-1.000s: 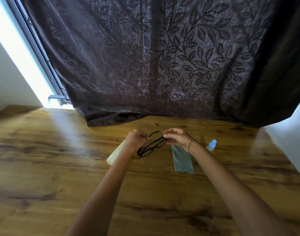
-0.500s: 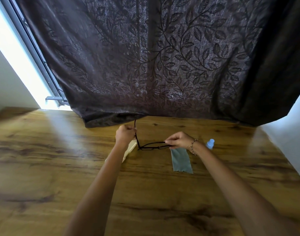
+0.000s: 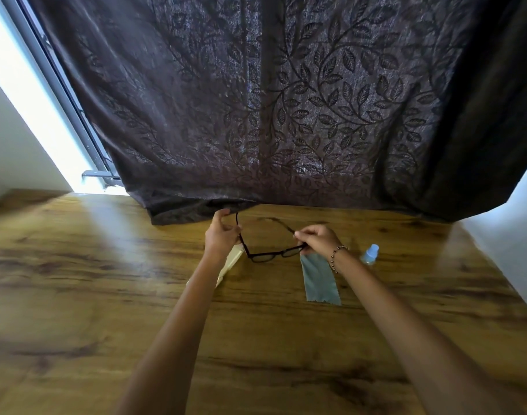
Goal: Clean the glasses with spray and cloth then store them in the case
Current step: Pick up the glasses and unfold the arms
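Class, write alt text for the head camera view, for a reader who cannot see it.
Two bare hands, left hand and right hand, hold black-framed glasses open above a wooden table. A pale blue cloth, a small blue spray bottle and a cream case lie below, before a dark leaf-patterned curtain.

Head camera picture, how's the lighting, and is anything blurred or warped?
Head view: daylight comes through the uncovered window strip at left, blown out white, and throws a pale streak across the wooden table; the dark curtain blocks the rest. Wide-angle warp bends the window frame. The glasses, held between left hand and right hand, look slightly soft, their right temple blurred.
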Action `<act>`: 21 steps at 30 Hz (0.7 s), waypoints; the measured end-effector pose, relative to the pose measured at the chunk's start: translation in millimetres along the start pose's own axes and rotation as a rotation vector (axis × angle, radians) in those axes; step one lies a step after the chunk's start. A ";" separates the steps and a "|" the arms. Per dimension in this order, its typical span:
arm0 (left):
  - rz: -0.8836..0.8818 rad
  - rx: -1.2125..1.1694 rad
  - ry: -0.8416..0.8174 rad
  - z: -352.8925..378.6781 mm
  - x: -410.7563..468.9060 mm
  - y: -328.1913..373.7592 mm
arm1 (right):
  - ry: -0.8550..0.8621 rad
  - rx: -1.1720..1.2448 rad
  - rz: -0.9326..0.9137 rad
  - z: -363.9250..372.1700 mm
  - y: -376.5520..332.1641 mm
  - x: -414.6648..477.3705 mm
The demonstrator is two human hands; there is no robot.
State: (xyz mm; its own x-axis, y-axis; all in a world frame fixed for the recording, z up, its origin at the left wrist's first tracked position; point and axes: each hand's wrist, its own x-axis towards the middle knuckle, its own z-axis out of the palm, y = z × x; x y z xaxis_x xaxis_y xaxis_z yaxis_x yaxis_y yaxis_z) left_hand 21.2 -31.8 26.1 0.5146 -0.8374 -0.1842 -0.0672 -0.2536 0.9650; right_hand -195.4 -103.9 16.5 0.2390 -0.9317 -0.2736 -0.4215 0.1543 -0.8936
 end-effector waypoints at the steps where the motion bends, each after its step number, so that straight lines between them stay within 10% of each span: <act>1: 0.006 -0.009 -0.003 -1.0 -0.2 -0.2 | 0.022 0.050 0.014 0.3 -1.4 0.0; 8: 0.090 0.065 -0.070 -7.4 -9.6 -4.1 | 0.114 0.130 0.040 -1.6 -7.8 0.3; 16: 0.823 0.582 -0.119 -15.4 -42.5 -9.6 | 0.130 0.096 0.064 -16.7 -20.0 3.7; 21: 0.929 0.607 -0.048 -12.0 -55.7 -5.9 | 0.155 0.267 0.179 -22.4 -33.6 6.2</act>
State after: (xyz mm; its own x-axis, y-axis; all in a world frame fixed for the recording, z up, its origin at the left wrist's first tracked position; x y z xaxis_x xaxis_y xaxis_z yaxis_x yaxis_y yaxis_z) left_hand 3.2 22.2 32.9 0.0141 -0.8391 0.5438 -0.8238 0.2985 0.4820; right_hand -199.3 -122.2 52.8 0.0374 -0.9177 -0.3954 -0.1958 0.3813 -0.9035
